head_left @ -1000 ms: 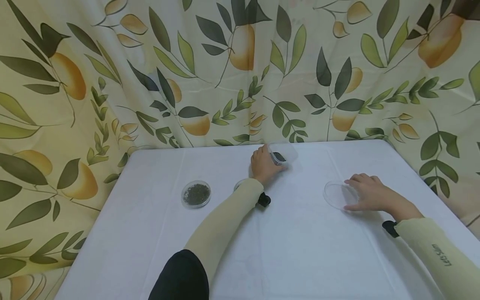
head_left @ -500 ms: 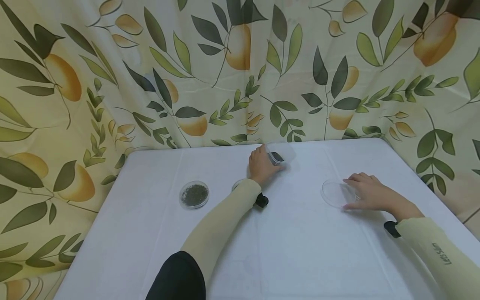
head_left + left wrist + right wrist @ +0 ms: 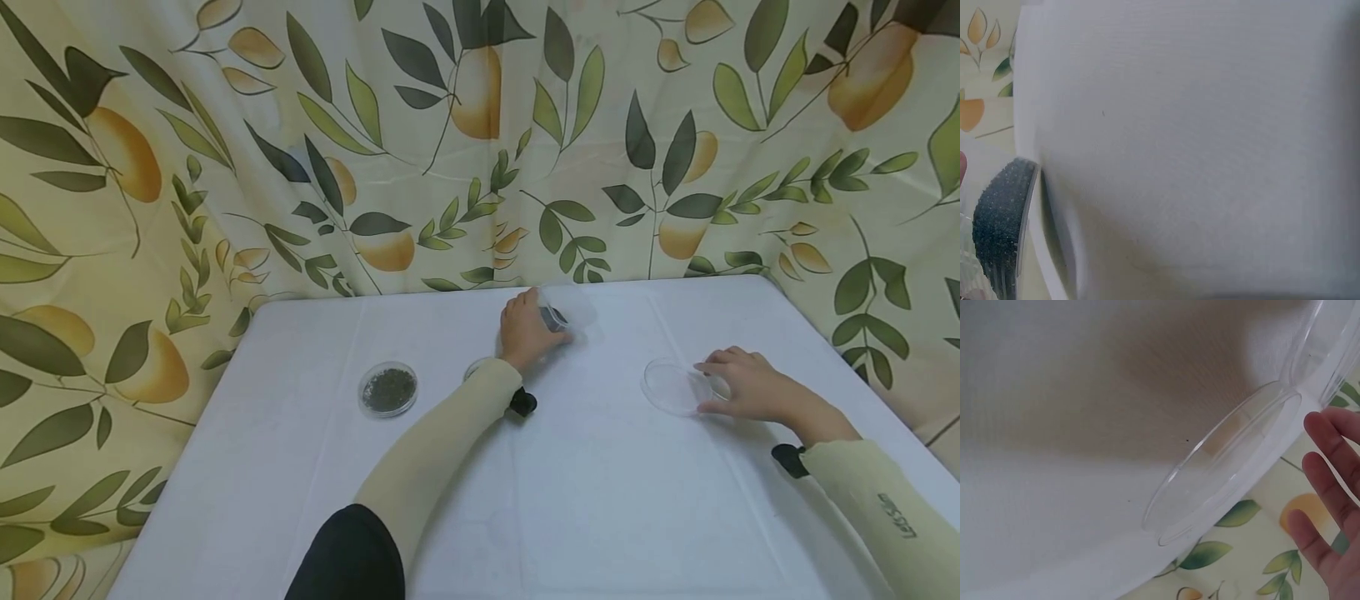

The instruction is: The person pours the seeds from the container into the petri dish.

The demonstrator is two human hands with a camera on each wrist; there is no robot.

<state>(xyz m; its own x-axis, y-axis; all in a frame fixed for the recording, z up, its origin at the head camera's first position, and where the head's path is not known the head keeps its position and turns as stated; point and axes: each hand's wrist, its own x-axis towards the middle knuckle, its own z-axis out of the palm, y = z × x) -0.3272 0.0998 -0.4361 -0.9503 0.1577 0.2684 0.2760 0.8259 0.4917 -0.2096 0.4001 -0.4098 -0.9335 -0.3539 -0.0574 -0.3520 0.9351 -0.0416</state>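
In the head view my left hand (image 3: 528, 329) grips a clear plastic container (image 3: 564, 302) near the table's far edge. Dark granules (image 3: 1002, 219) lie to one side inside it, seen close in the left wrist view. My right hand (image 3: 750, 387) is at the right, thumb and fingers about a small clear round dish (image 3: 1329, 347), which its fingers appear to pinch. Beside that, a flat clear dish (image 3: 1229, 456) lies on the table, just left of the right hand. In the right wrist view several fingers (image 3: 1325, 487) are spread and the thumb is hidden.
A round clear dish of dark granules (image 3: 388, 390) stands left of the left forearm. Another clear rim (image 3: 472, 368) shows partly behind the left sleeve. A white cloth covers the table (image 3: 615, 500). A leaf-and-fruit patterned curtain (image 3: 435, 125) hangs behind its far edge.
My right hand has shifted slightly right, and a second clear rim now shows between thumb and fingers. The left hand stays in place, its container turned slightly. The whole view has shifted a little.
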